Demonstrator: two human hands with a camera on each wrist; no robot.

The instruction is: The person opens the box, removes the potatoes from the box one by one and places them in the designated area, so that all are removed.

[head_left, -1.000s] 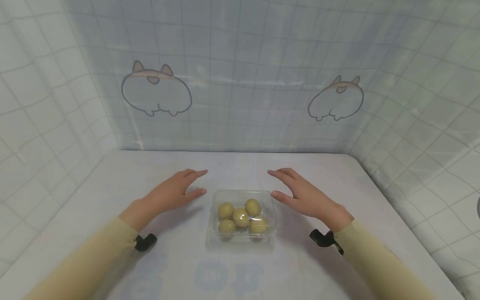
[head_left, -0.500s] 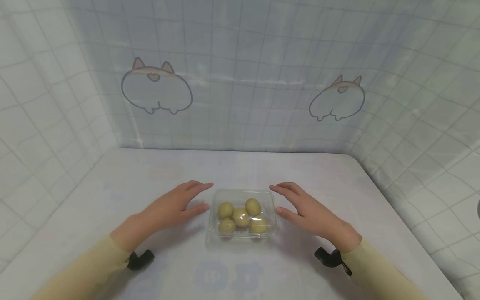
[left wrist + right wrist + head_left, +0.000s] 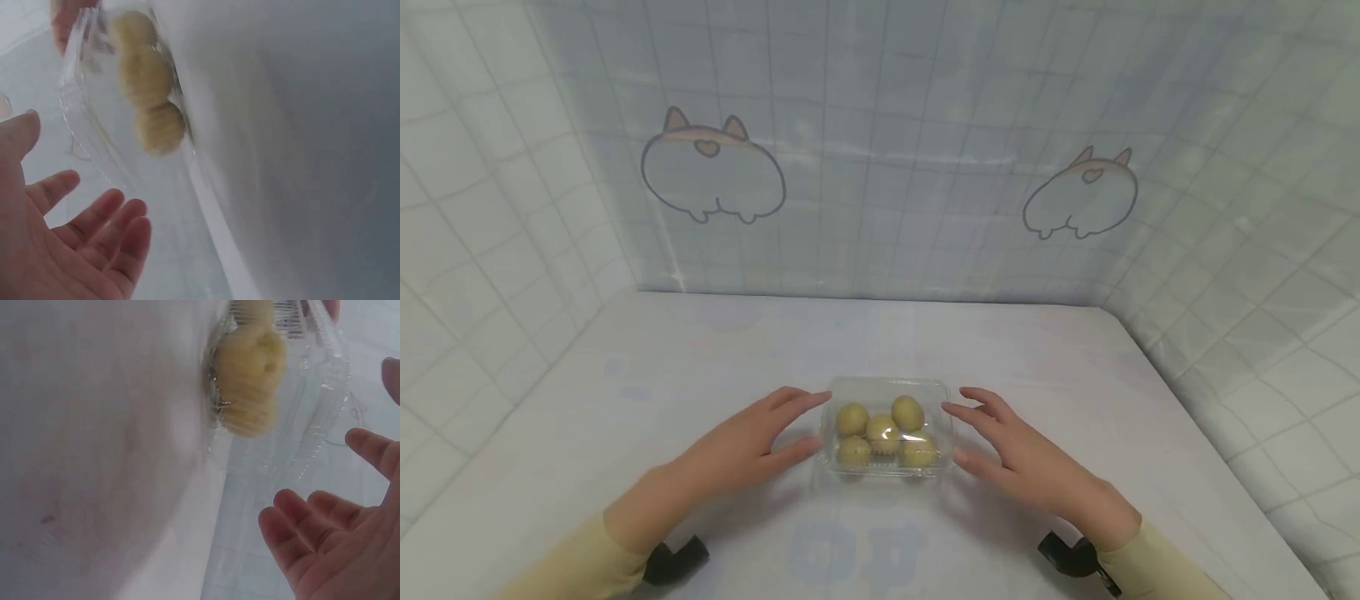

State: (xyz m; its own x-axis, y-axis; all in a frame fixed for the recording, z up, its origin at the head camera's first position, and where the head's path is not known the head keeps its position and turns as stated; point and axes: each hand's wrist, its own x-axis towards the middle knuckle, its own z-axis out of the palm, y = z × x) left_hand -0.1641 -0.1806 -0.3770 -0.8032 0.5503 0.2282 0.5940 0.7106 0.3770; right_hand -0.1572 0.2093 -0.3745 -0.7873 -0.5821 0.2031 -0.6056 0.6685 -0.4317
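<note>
I see the white table point(image 3: 625, 392) filling the lower half of the head view, with tiled sheets behind it carrying two cartoon animal prints point(image 3: 712, 177), one upper left and one upper right. Both forearms, in pale yellow sleeves point(image 3: 580, 567), come in from the bottom corners and angle toward the middle.

My left hand point(image 3: 730, 458) lies left of centre, palm turned inward, fingers straight and spread, thumb up; its fingertips sit just beside the left wall of the box, and I cannot tell whether they touch it. It grasps nothing. The left wrist view shows the same loose, extended fingers with the box above them in the frame.

My right hand point(image 3: 1037, 471) mirrors it right of centre, fingers relaxed and extended toward the right wall, holding nothing; contact is unclear here too.

Between the two hands, at lower centre, stands one clear plastic clamshell box point(image 3: 887, 389), lid closed, resting on the table. Inside I count five small yellow-green round cakes point(image 3: 881, 431), clustered together.
</note>
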